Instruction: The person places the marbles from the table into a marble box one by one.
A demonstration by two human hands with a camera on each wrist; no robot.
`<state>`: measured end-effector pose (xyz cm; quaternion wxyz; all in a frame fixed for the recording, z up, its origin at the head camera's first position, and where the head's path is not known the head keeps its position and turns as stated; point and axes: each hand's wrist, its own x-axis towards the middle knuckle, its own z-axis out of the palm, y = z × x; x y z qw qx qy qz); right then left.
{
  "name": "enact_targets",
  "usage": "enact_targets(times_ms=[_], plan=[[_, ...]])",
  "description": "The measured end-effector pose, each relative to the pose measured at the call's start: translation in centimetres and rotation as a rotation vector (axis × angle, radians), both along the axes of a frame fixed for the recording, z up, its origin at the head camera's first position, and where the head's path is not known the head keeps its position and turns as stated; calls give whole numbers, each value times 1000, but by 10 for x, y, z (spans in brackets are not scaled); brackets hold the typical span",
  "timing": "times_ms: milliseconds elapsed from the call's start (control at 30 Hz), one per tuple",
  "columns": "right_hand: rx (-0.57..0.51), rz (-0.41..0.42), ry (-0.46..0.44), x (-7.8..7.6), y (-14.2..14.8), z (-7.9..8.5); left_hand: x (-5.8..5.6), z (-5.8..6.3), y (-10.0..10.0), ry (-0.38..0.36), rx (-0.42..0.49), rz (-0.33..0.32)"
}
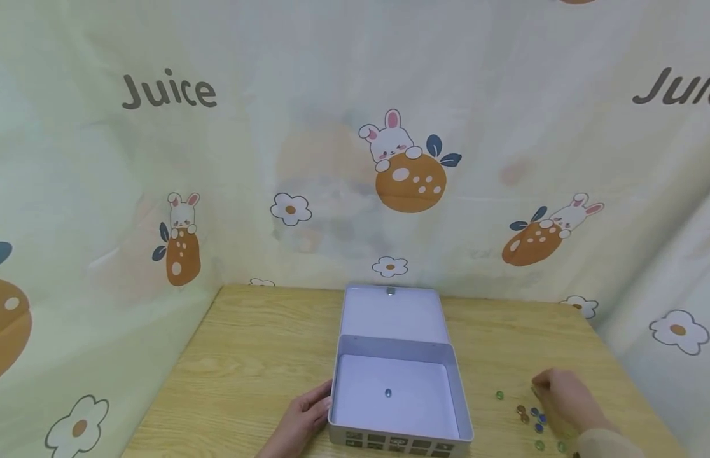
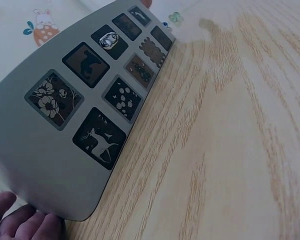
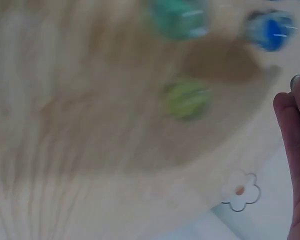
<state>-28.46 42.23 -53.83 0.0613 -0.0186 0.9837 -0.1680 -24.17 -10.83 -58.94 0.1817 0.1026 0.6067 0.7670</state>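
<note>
Near the table's (image 1: 246, 343) right edge, the right hand (image 1: 572, 401) pinches what looks like 1 marble (image 3: 295, 81) beside loose marbles (image 1: 539, 428), which a brushing sleeve (image 1: 607, 443) could roll off, while the left hand (image 1: 302, 416), fingers relaxed, touches the box (image 1: 401, 348).

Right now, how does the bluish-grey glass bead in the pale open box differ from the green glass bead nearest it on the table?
The bluish-grey glass bead lies inside the pale open box; the green glass bead lies on the wooden table. The first looks greyish, the second green. The first lies alone; the second has other beads nearby. Both look small and shiny.
</note>
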Motion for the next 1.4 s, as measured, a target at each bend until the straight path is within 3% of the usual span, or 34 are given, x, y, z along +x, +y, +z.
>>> enact_targets(times_ms=[167,367,533,633,733,867,1067,1200,1400], plan=[[-192,-49,128,-2,-15,26,1,0,-2,-4,0,7],[-462,-106,42,0,-50,68,2,2,-2,7,5,7],[-527,-11,55,-3,-100,95,2,2,0,6,4,3],[-497,107,78,-8,-136,106,1,3,1,-5,-3,15],[-385,241,95,-14,-171,111,0,3,2,-13,-7,26],[-207,376,73,-22,-211,102,1,2,3,-20,-1,23],[38,403,-52,-26,-250,74,0,-1,3,-40,-10,17],[186,409,-78,-26,-261,64,0,-3,3,-41,-12,13],[145,383,-78,-25,-262,68,0,-2,1,-29,-18,15]])
